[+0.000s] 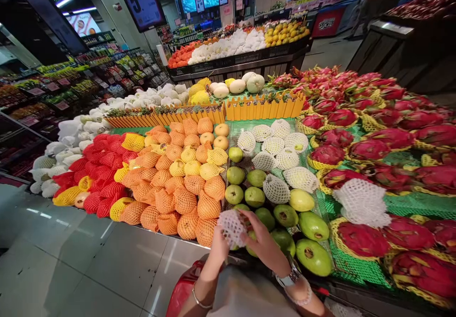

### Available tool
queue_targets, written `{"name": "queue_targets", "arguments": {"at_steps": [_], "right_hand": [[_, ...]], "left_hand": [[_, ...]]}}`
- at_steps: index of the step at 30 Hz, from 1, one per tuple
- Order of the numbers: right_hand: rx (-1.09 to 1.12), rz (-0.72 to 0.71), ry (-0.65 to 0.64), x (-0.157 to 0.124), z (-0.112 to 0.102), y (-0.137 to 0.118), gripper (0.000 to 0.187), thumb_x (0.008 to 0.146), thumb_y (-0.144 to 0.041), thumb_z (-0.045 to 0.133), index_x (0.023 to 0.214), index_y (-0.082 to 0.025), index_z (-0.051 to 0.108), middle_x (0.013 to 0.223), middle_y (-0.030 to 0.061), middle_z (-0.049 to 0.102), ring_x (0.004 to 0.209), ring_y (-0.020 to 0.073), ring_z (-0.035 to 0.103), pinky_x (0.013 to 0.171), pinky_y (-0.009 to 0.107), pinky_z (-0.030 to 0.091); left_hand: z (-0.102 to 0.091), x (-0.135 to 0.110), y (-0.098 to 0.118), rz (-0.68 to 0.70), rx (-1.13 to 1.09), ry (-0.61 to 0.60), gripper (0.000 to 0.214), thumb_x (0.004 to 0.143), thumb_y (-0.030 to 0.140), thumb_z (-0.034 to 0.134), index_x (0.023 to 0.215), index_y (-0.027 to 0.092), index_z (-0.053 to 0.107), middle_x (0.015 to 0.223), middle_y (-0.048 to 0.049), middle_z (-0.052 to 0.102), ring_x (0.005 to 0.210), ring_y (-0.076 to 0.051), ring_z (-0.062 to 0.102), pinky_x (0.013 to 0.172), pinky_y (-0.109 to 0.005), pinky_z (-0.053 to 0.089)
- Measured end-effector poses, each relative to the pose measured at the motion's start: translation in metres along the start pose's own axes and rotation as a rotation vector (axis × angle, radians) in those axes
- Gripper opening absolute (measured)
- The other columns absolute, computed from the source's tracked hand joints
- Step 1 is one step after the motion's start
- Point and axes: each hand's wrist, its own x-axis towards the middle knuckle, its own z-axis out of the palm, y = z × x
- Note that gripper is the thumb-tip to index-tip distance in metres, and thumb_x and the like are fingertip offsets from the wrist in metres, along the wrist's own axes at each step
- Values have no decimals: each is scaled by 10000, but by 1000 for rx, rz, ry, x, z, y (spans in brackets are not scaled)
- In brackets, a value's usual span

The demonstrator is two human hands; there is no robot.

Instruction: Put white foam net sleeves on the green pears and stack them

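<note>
A white foam fruit net (231, 228) is held low at the front edge of the fruit stand. Around its near left side curl the fingers of my left hand (218, 247). My right hand (262, 242), with a watch at the wrist, grips the net's right side with bent fingers. Whether a fruit sits inside the net cannot be made out. Bare green guavas (285, 215) lie just beyond and to the right of my hands. Behind them are guavas in white foam nets (277, 189).
Orange-netted fruit (185, 198) is piled at left, beside red-netted fruit (107, 170). Dragon fruit (363, 237) fills the right side, with a loose bunch of white foam nets (362, 202) on top. A low orange fence (265, 109) runs behind. Something red (183, 288) is near my left forearm.
</note>
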Motion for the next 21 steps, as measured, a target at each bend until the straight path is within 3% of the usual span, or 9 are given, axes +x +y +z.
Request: {"name": "queue_targets", "arguments": {"at_steps": [2, 5, 9, 12, 17, 21], "right_hand": [[-72, -105, 135, -4, 5, 4, 421, 945, -280, 575, 1359, -293, 498, 1314, 88, 604, 1217, 257, 594, 1004, 399, 526], [-214, -268, 262, -9, 12, 5, 258, 943, -179, 567, 1179, -276, 607, 1132, 79, 642, 1079, 226, 639, 935, 363, 554], [-317, -380, 328, -6, 14, 4, 153, 930, -96, 554, 933, -242, 597, 840, 30, 626, 783, 181, 626, 719, 307, 562], [-342, -428, 333, -2, 14, 5, 195, 906, -53, 530, 854, -241, 533, 763, 7, 602, 718, 176, 577, 679, 316, 540], [-283, -422, 356, -4, 16, 12, 246, 879, -12, 448, 823, -249, 487, 688, -20, 527, 648, 162, 529, 610, 293, 522], [-295, -421, 468, -2, 10, 14, 256, 902, -95, 541, 1128, -216, 545, 999, 89, 633, 933, 223, 628, 763, 377, 589]], "left_hand": [[4, 6, -4, -18, -118, 75, 415, 601, 445, 823, 928, 203, 742, 1032, -120, 757, 1010, -320, 681, 1012, -462, 507], [9, 14, -5, -35, -192, 85, 551, 632, 521, 793, 1080, 213, 700, 1190, -121, 714, 1136, -308, 654, 1073, -455, 472], [13, 19, -6, -64, -252, 112, 564, 612, 502, 816, 1076, 210, 687, 1207, -115, 705, 1164, -298, 648, 1087, -433, 462], [18, 19, -9, -77, -279, 105, 557, 655, 535, 772, 1096, 208, 681, 1242, -138, 688, 1184, -312, 642, 1062, -455, 483], [21, 18, -1, -42, -329, 170, 527, 694, 462, 763, 1164, 241, 674, 1387, -109, 619, 1360, -309, 509, 1109, -424, 451], [16, 15, 15, -84, -316, 120, 356, 664, 347, 813, 996, 241, 742, 1173, -94, 729, 1252, -322, 596, 1071, -407, 491]]}}
